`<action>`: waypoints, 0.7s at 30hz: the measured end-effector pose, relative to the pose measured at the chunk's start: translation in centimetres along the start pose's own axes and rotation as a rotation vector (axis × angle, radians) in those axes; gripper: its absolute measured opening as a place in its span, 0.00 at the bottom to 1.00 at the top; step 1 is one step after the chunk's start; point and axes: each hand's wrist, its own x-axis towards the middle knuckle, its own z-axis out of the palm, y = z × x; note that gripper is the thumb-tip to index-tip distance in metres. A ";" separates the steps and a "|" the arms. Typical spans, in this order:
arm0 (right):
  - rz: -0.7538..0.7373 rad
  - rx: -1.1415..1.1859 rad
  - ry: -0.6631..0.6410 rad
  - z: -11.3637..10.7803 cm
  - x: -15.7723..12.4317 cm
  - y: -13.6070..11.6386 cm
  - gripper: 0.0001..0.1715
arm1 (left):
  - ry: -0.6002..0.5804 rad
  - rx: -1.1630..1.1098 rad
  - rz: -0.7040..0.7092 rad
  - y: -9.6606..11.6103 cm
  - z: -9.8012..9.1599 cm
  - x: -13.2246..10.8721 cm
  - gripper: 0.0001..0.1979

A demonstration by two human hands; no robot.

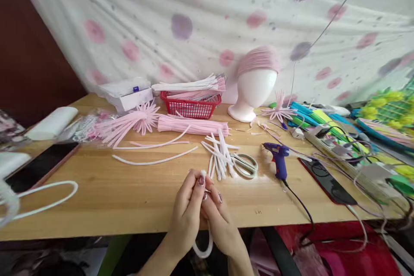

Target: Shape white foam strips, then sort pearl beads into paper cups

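My left hand (187, 211) and my right hand (221, 220) are pressed together at the table's near edge, fingers closed on one white pipe cleaner (204, 248). Its tip pokes up above my left fingertips and its lower part curls in a loop below my hands. Just beyond my hands lies a pile of short white pipe cleaner pieces (219, 155), with scissors (246, 164) beside it. A blue glue gun (277, 157) stands to the right of the scissors.
Further back are a bundle of pink pipe cleaners (192, 126), a red basket (190, 107), a white mannequin head with a pink cap (255, 88) and pink starburst shapes (142, 118). A black phone (39, 166) lies left; cables and a dark tablet (326, 181) crowd the right.
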 end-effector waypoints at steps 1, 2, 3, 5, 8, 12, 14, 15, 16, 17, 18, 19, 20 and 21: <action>-0.019 0.007 0.036 0.1 0.1 -0.1 0.27 | 0.008 0.007 0.000 -0.2 -0.1 -0.1 0.16; -0.032 0.019 0.060 0.2 0.1 -0.1 0.25 | 0.019 0.007 0.001 -0.5 -0.1 -0.1 0.16; -0.038 0.038 0.071 0.3 0.2 -0.2 0.23 | 0.033 -0.001 0.003 -0.7 -0.2 -0.1 0.16; -0.032 0.099 0.059 0.5 0.3 -0.3 0.21 | 0.068 -0.037 0.004 -0.8 -0.3 0.1 0.16; 0.021 0.201 -0.040 0.6 0.5 -0.2 0.32 | 0.176 -0.157 0.039 -0.2 -0.5 1.3 0.16; 0.051 0.271 -0.096 0.8 0.2 0.2 0.32 | 0.406 -0.472 0.166 1.7 -1.0 3.9 0.12; 0.060 0.328 -0.091 1.2 0.2 0.6 0.29 | 0.464 -0.594 0.187 2.5 -1.3 5.0 0.08; 0.068 0.364 -0.079 1.4 0.2 0.7 0.27 | 0.478 -0.628 0.187 2.7 -1.4 5.3 0.07; 0.072 0.403 -0.068 1.7 0.2 0.9 0.26 | 0.486 -0.647 0.183 3.0 -1.5 5.6 0.06; 0.071 0.438 -0.058 1.9 0.3 1.1 0.26 | 0.486 -0.659 0.175 3.1 -1.6 5.7 0.06; 0.066 0.465 -0.055 2.1 0.3 1.3 0.25 | 0.483 -0.674 0.161 3.2 -1.7 5.7 0.06; 0.053 0.477 -0.051 2.2 0.4 1.4 0.26 | 0.477 -0.689 0.142 3.4 -1.8 5.7 0.08; 0.034 0.468 -0.045 2.3 0.4 1.5 0.26 | 0.470 -0.699 0.120 3.6 -2.0 5.5 0.09; 0.004 0.434 -0.025 2.3 0.4 1.6 0.27 | 0.453 -0.713 0.092 3.8 -2.2 5.4 0.11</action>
